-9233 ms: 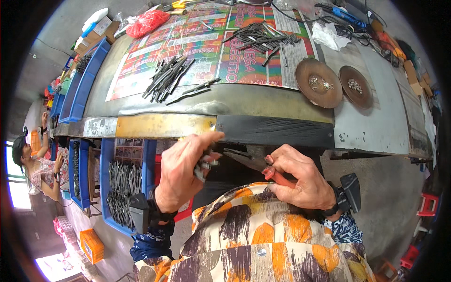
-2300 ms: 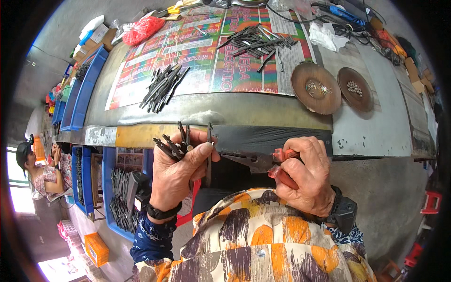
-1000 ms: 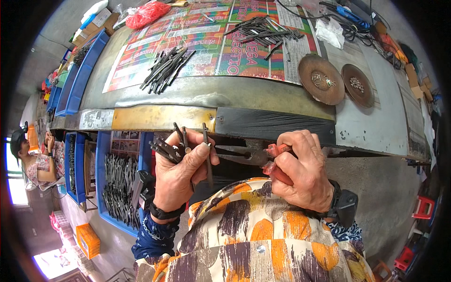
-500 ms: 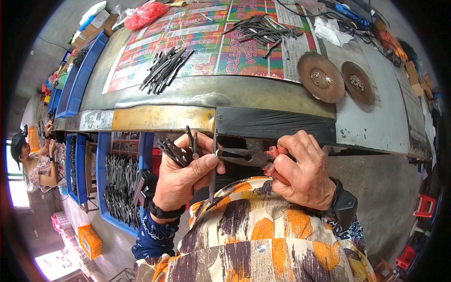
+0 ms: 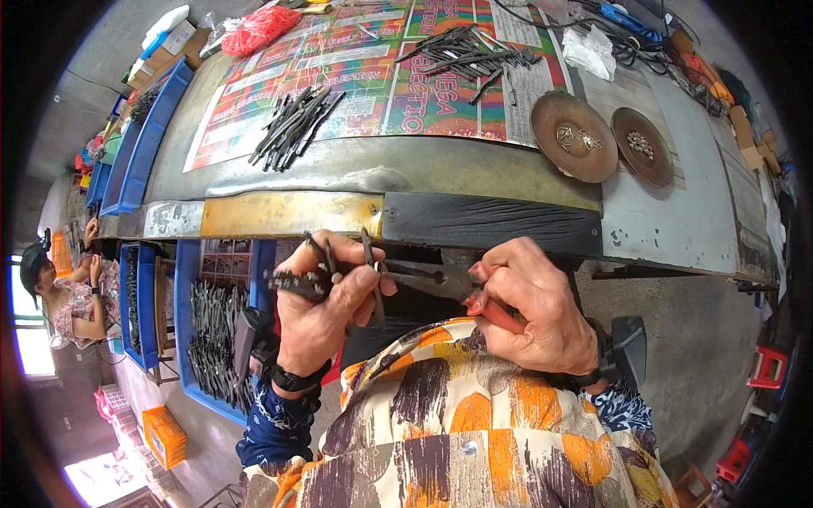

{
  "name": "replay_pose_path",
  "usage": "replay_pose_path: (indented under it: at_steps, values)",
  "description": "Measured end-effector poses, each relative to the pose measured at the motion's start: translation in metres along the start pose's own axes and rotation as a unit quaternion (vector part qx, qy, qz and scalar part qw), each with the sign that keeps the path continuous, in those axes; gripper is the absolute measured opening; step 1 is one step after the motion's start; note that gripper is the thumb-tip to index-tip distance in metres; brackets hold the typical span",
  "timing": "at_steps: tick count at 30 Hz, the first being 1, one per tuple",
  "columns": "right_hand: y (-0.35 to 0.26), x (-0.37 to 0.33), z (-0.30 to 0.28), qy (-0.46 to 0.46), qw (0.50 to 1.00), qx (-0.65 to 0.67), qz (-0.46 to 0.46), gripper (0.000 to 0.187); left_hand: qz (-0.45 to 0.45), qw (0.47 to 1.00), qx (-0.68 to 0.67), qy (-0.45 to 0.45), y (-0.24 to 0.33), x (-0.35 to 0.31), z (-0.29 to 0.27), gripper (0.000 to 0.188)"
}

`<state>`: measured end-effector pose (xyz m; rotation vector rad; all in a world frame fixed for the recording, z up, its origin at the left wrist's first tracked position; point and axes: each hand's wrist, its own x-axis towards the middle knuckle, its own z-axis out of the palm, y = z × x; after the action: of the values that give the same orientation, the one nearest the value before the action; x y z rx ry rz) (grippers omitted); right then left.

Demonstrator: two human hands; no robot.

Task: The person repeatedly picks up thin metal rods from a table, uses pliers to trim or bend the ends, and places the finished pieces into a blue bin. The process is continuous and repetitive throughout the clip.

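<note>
My left hand (image 5: 318,317) is closed around a bundle of thin black sticks (image 5: 296,284) that fan out past the fingers. Between its thumb and forefinger one dark stick (image 5: 368,247) is pinched on its own, standing roughly upright. My right hand (image 5: 546,313) grips red-handled pliers (image 5: 449,283) whose jaws point left. The jaw tips reach the single stick beside my left thumb; whether they pinch anything there is too small to tell. Both hands are just in front of the table edge, above my lap.
On the table's printed sheet lie two piles of black sticks (image 5: 296,127), (image 5: 466,52). Two brown dishes (image 5: 555,165), (image 5: 648,172) with small pieces stand at right. A blue crate (image 5: 265,269) of black sticks is below left. Another person (image 5: 74,292) sits far left.
Both hands and the pliers have shifted slightly left. The single stick has moved left with my left hand and the bundle has turned a little.
</note>
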<state>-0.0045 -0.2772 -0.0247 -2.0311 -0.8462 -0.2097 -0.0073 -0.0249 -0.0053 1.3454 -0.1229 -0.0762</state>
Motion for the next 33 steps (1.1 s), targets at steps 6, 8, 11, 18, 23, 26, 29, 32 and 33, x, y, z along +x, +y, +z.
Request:
replay_pose_path:
  at_steps: [6,8,11,18,23,26,29,32,33]
  values:
    - [-0.009,-0.002,-0.005,0.010,0.981,-0.193,-0.011,0.025,-0.106,0.991,-0.085,-0.003,0.000,0.002,-0.001,0.011]
    - [-0.011,-0.002,-0.006,0.009,0.975,-0.220,-0.025,0.026,-0.114,0.984,-0.135,-0.021,0.001,0.001,-0.002,0.011]
    - [-0.012,0.000,-0.005,0.011,0.973,-0.228,-0.026,0.026,-0.127,0.983,-0.130,-0.025,0.002,0.000,-0.003,0.011]
    - [-0.006,-0.004,-0.003,-0.019,0.975,-0.220,-0.036,0.022,-0.135,0.986,-0.092,-0.040,0.001,-0.001,-0.003,0.017]
    - [0.004,-0.006,0.002,-0.029,0.992,-0.120,-0.026,0.018,-0.117,0.989,-0.083,-0.037,-0.002,-0.006,-0.003,0.020]
    - [0.009,-0.006,0.006,-0.043,0.999,-0.006,-0.003,0.019,-0.059,0.997,0.035,-0.039,-0.003,-0.007,-0.004,0.017]
    - [0.014,-0.006,0.003,-0.120,0.979,0.161,0.032,0.020,0.212,0.916,0.332,-0.071,-0.002,-0.005,-0.007,0.018]
    - [0.012,-0.006,-0.001,-0.162,0.953,0.242,0.090,0.020,0.288,0.871,0.381,-0.111,0.001,-0.002,-0.011,0.025]
    - [0.010,-0.005,0.000,-0.162,0.948,0.257,0.092,0.021,0.277,0.863,0.409,-0.106,0.003,-0.003,-0.013,0.025]
